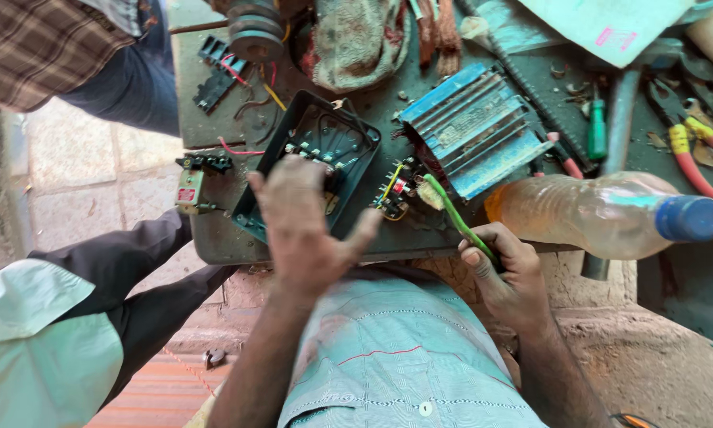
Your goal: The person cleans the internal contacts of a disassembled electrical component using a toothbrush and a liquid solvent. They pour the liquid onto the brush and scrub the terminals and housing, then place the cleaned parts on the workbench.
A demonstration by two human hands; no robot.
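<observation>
Gripping green brush (pixel 452 212) in right hand (pixel 509 273), left hand (pixel 301 226) splayed

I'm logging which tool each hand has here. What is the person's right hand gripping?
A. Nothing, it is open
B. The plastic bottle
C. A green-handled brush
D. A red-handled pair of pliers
C: the right hand is closed around the thin green handle of a brush whose bristled end reaches toward the small wired part beside the black box, while the left hand is spread open.

Plastic bottle (pixel 610 212) lying near pliers (pixel 693 150) and a screwdriver (pixel 597 131)
</observation>
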